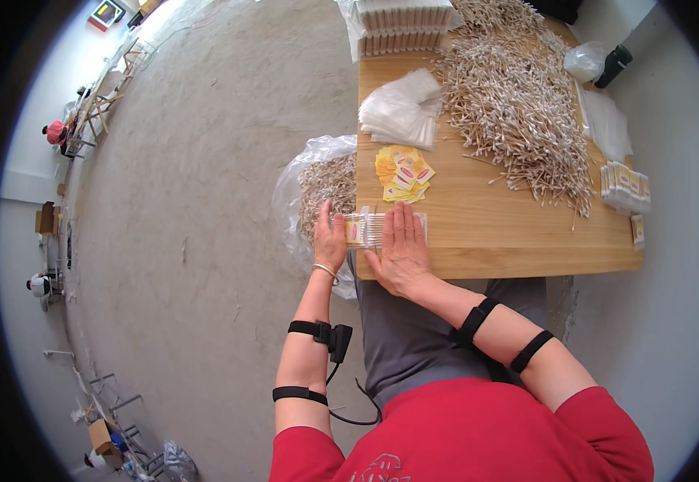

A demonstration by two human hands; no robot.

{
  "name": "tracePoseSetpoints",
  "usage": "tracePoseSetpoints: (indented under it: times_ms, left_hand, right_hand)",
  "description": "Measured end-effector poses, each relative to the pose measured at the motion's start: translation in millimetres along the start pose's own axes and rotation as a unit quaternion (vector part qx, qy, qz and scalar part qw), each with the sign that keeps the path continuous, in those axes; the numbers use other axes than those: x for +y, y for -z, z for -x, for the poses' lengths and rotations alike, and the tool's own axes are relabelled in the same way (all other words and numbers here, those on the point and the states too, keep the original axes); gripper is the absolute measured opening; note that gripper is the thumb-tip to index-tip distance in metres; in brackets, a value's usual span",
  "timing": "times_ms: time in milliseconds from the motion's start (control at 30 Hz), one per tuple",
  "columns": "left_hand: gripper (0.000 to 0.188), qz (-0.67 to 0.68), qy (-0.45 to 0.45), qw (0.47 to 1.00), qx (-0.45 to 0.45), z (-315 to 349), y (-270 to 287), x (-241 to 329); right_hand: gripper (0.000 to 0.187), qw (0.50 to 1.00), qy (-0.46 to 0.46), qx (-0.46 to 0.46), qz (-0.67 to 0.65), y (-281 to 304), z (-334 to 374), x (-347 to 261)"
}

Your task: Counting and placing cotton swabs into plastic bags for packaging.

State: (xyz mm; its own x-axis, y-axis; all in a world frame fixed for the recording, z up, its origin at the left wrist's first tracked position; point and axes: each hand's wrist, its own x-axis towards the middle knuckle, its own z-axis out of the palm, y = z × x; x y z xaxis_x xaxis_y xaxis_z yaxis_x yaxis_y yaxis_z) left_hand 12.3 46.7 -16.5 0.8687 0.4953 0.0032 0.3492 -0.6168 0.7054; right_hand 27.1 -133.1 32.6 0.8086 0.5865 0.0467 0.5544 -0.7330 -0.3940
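A small clear packet of cotton swabs (369, 229) with a yellow label lies at the near left corner of the wooden table (518, 241). My left hand (330, 239) grips the packet's left end at the table's edge. My right hand (402, 251) lies flat on top of it, fingers straight, pressing it down. Just beyond the packet sits a small heap of yellow label cards (402, 173). A stack of empty clear bags (402, 112) lies farther back.
A large pile of loose cotton swabs (518, 104) covers the middle and far table. Filled packets (627, 186) stand at the right edge, boxed stacks (404, 28) at the far left. A plastic sack of swabs (321, 193) sits on the floor left of the table.
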Motion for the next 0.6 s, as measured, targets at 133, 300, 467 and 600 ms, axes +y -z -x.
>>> tracePoseSetpoints:
  times_ms: [133,300,467,600]
  left_hand:
    - [0.045,0.343,0.083,0.933,-0.076,-2,-3,8]
    - [0.042,0.449,0.096,0.885,-0.075,2,3,16]
    - [0.041,0.469,0.092,0.875,-0.077,4,6,22]
    - [0.045,0.476,0.082,0.872,-0.079,5,10,21]
  right_hand:
    - [0.093,1.0,-0.009,0.011,0.007,-4,-5,-6]
    - [0.094,1.0,-0.015,-0.015,0.009,-5,-5,-17]
    - [0.092,0.999,0.005,-0.002,-0.038,-9,-10,-24]
    - [0.086,0.993,-0.007,0.025,-0.113,-13,-16,-19]
